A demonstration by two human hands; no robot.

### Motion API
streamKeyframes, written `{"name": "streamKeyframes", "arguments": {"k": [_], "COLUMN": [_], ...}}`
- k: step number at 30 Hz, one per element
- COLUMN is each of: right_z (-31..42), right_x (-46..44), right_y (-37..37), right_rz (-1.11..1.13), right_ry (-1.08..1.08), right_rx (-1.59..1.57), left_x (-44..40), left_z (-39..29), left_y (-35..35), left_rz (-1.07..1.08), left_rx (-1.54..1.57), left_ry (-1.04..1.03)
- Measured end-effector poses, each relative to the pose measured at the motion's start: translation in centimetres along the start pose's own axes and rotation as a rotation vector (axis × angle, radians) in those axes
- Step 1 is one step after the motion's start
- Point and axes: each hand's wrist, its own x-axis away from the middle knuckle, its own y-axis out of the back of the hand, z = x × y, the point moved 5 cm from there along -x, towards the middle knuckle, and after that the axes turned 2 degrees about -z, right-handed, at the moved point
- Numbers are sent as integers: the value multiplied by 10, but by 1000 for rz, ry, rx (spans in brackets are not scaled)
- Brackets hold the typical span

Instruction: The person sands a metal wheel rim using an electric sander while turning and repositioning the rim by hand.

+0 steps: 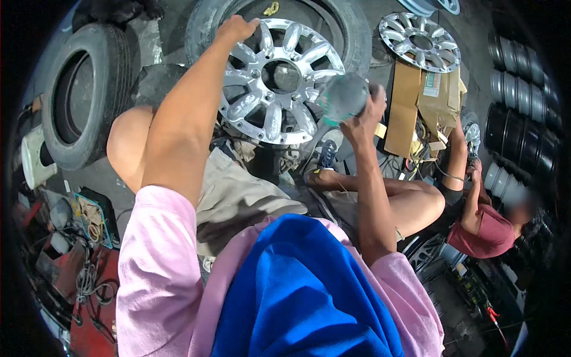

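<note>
A bare silver alloy wheel face (273, 122) with broad spokes and a round centre hole is tilted in front of me, against a tyre (199, 35). My left hand (238, 28) grips its upper left edge, the fingers closed over the rim. At the right side of the wheel, my right hand (370, 113) holds a round grey pad (344, 98) with green at its edge, close to the spokes. The pad overlaps part of the rim; I cannot tell whether it touches the metal. Both the hand and the pad are slightly blurred.
Another tyre (74, 98) stands at left. A second wheel face (420, 43) lies on a cardboard box (404, 110) at upper right. Dark and silver wheel rims (516, 137) are stacked farther right, near a person in a red shirt (485, 232). Cables (89, 282) lie at lower left.
</note>
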Motion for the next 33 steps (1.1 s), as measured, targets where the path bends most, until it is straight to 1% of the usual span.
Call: {"name": "streamKeyframes", "arguments": {"k": [2, 3, 4, 6, 7, 8, 10, 11, 12, 14, 16, 18, 19, 20, 22, 23, 24, 26, 27, 28, 30, 32, 33], "right_z": [-15, -15, -20, -42, -37, -39, -54, -58, -56, -46, -45, -45, -46, -46, -42, -38, -35, -27, -21, -17, -3, 3, 5], "right_x": [24, 33, 44, 66, 70, 71, 83, 89, 89, 88, 94, 95, 97, 99, 96, 94, 95, 85, 80, 78, 70, 70, 69], "right_y": [19, 20, 16, 9, 3, -2, -25, -30, -27, -16, -16, -17, -16, -17, -16, -13, -11, -4, 1, 6, 14, 23, 25], "right_rz": [-236, -229, -242, -427, -475, -480, -482, -510, -529, -619, -671, -668, -595, -605, -600, -690, -690, -621, -670, -666, -568, -569, -577], "right_ry": [-87, -100, -107, -447, -627, -627, -828, -847, -856, -875, -877, -867, -894, -907, -833, -752, -754, -700, -597, -587, -436, -420, -414], "right_rx": [-130, -37, -33, -366, -441, -454, -464, -415, -428, -521, -526, -565, -417, -420, -333, -319, -316, -205, -173, -172, -209, -188, -170], "left_x": [-1, -1, 7, 27, 42, 49, 79, 102, 119, 142, 162, 181, 180, 183, 204, 207, 213, 227, 231, 237, 248, 256, 254], "left_z": [-2, -4, -11, -26, -31, -33, -48, -55, -64, -82, -88, -93, -92, -94, -99, -101, -105, -115, -122, -129, -149, -157, -157], "left_y": [11, 16, 24, 43, 50, 54, 68, 75, 84, 88, 90, 95, 95, 92, 98, 99, 98, 95, 94, 95, 96, 96, 97], "left_rz": [-20, -32, -34, 31, -15, -24, -68, -91, -95, 35, 10, -76, -68, -62, -183, -174, -171, -128, -117, -121, -73, -83, -106], "left_rx": [38, 73, 67, 180, 259, 249, 305, 323, 304, 312, 274, 305, 244, 231, 63, 65, 66, 128, 124, 133, 31, 20, -3], "left_ry": [-39, -68, -82, -154, -165, -166, -270, -213, -228, -310, -342, -297, -302, -311, -199, -223, -224, -193, -232, -227, -314, -314, -348]}}
